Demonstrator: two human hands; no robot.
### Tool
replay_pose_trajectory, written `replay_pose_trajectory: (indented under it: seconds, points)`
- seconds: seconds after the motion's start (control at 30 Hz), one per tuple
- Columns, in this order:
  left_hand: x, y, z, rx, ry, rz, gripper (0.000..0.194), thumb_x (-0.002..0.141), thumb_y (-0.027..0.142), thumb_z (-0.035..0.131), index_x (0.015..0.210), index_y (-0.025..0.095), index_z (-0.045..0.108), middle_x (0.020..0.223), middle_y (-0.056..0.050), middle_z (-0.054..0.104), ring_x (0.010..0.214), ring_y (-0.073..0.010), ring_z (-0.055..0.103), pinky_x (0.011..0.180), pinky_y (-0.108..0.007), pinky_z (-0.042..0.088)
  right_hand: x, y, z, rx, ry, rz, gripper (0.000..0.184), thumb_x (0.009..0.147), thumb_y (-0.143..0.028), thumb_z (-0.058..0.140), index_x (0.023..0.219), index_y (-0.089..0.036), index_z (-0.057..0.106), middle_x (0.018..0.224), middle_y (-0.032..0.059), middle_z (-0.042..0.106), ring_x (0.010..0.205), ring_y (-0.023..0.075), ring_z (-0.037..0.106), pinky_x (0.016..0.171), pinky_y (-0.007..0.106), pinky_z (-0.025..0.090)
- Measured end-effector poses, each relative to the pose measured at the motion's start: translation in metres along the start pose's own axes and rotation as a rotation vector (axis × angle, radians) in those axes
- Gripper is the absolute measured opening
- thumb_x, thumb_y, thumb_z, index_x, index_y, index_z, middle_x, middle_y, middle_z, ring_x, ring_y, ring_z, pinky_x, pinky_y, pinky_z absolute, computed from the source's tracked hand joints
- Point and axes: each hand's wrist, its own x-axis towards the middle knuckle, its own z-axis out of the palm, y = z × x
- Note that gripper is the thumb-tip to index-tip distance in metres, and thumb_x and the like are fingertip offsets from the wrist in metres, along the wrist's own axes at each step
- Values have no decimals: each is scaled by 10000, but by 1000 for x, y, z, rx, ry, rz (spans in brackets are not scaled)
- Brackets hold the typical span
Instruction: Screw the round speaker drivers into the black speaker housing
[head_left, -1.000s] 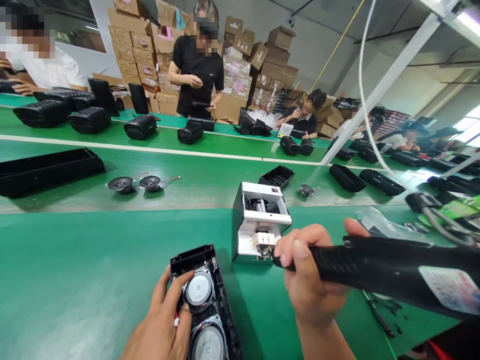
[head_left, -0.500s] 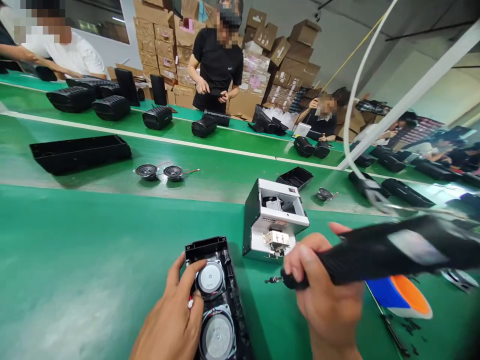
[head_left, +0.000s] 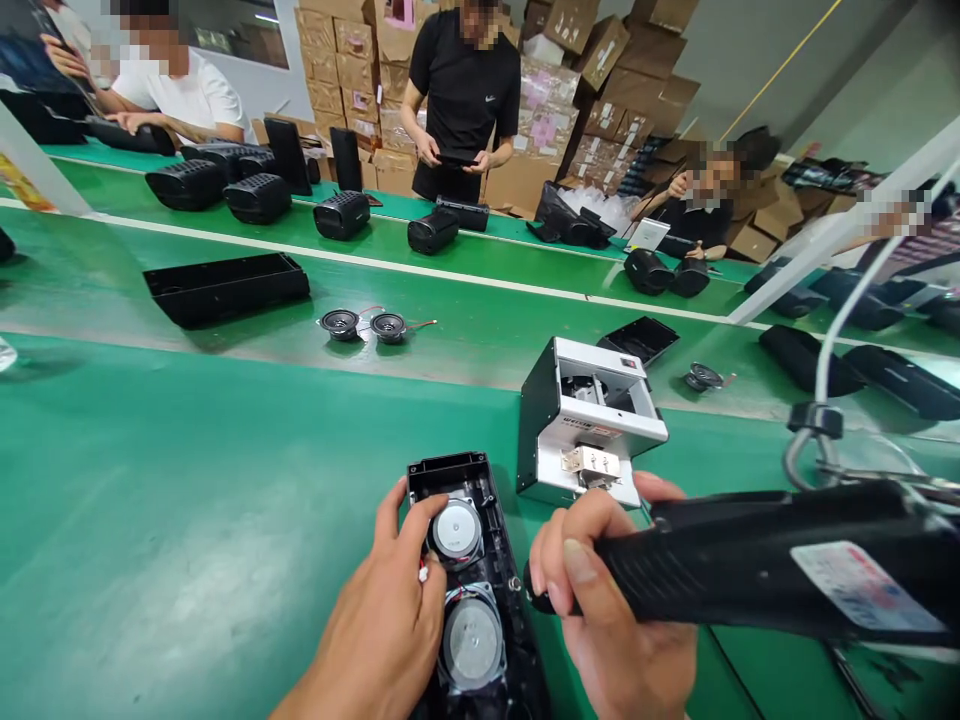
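Observation:
A black speaker housing (head_left: 480, 490) lies open on the green bench in front of me, with two round silver speaker drivers (head_left: 455, 532) seated in it. My left hand (head_left: 382, 620) rests on the housing's left side, fingers spread against the upper driver. My right hand (head_left: 607, 610) is wrapped round a black electric screwdriver (head_left: 757, 560), whose tip sits at the housing's right edge. A white screw feeder box (head_left: 585, 420) stands just behind my right hand.
Two loose small speakers (head_left: 364, 325) and a long black housing tray (head_left: 225, 288) lie on the conveyor belt (head_left: 480, 330). More black speaker shells (head_left: 341, 213) sit on the far bench, where several people work. Cardboard boxes (head_left: 337, 70) stack behind them.
The screwdriver tip has left the screw feeder and come down to the right edge of the speaker housing. My left hand has stayed on the housing.

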Motion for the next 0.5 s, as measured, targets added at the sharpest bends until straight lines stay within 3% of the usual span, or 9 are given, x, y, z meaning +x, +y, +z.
replay_pose_trajectory:
  seconds: [0.17,0.3,0.5]
  points:
    - [-3,6,-5,-35,-52,-20,501,1102,271,332,1515,461,543,1847,15,254,1014,-227,807,962,-485,647,-5,8,2,35,-10,43,435,1161,-188,675,1503,-395,504,834,-67,581,618,126,563,587,246,514]
    - [-5,9,-5,-47,-51,-23,508,1101,260,335,1521,455,544,1845,11,262,1006,-217,806,943,-457,640,-7,12,4,37,37,51,408,1146,-205,692,1489,-349,524,834,-60,566,626,125,541,591,239,494]
    - [-5,11,-2,-41,-26,-11,495,1118,264,326,1518,405,580,1847,-29,264,1047,-221,810,936,-416,638,-9,14,1,-35,-82,16,349,1154,-207,663,1418,-383,518,841,-58,523,634,149,519,580,266,491]
